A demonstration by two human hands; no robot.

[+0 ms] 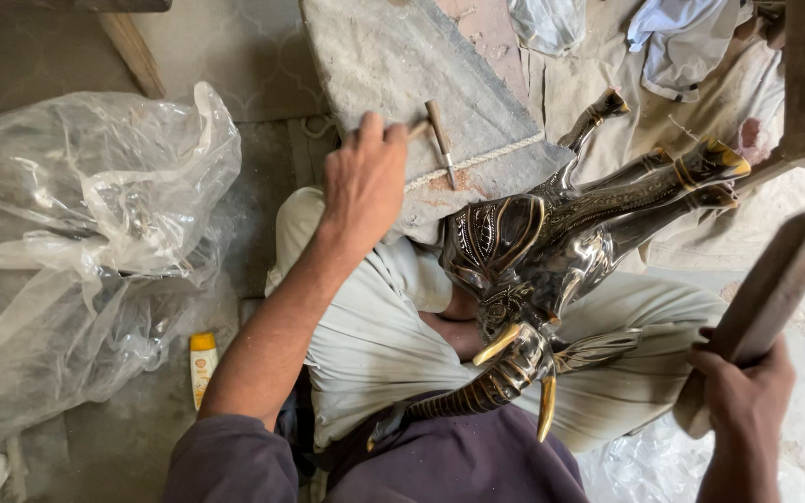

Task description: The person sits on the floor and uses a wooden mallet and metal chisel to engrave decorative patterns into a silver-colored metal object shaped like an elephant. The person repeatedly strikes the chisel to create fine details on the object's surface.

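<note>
Two hands are working apart: the left hand (pixel 362 182) is reaching out to a stone slab (pixel 393 56), its fingers curling down onto a small wooden piece just beside a thin chisel (pixel 442 140), though how tight the grasp is cannot be told. The right hand (pixel 743 391) is gripping a wooden mallet (pixel 766 298), closed around its lower end and holding it raised at the right. Between them a dark metal elephant (pixel 552 251) with gold tusks is lying across the lap, legs pointing away, while a crumpled plastic sheet (pixel 86 233) is sitting on the floor, left.
</note>
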